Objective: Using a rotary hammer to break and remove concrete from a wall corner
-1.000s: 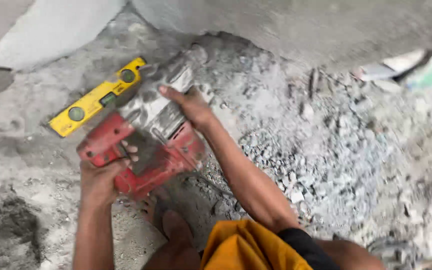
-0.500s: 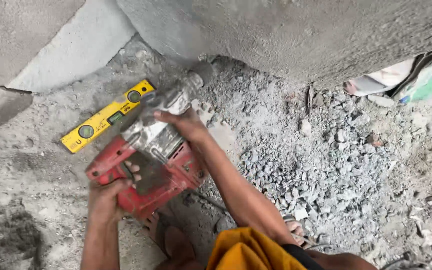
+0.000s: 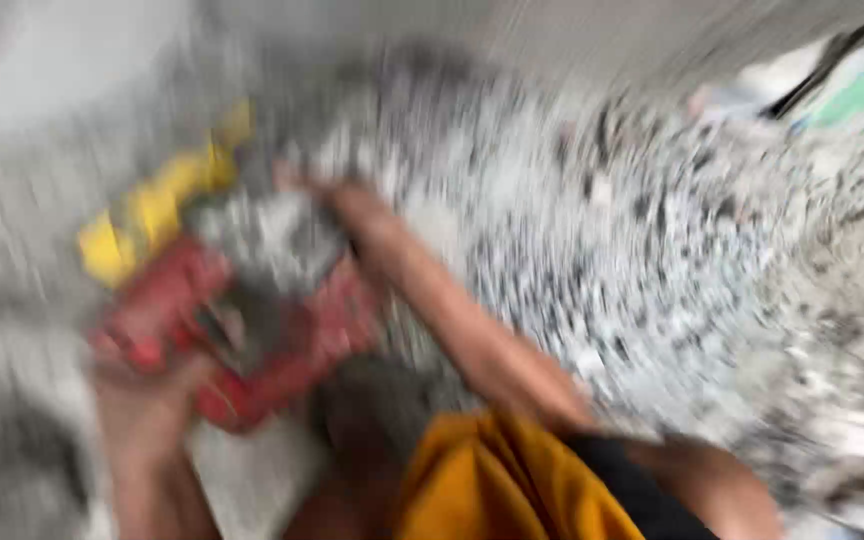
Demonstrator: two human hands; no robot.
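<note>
The view is heavily blurred by motion. A red power tool with a dusty grey body [image 3: 252, 310], a demolition hammer by its shape, lies low in front of me. My left hand [image 3: 147, 400] grips its red rear handle at the lower left. My right hand [image 3: 347, 215] rests on top of the grey front part, with the arm running down to the lower right. A yellow spirit level [image 3: 157, 205] lies on the ground just behind the tool, partly hidden by it.
Broken grey concrete rubble [image 3: 652, 270] covers the ground to the right. A concrete wall [image 3: 572, 40] rises at the back. An orange cloth [image 3: 492, 480] covers my leg at the bottom. Green and white scraps [image 3: 852, 80] lie at the top right.
The camera has swung sharply, so the picture is now smeared. Both hands keep their hold on the red tool, which sits in about the same place by the level.
</note>
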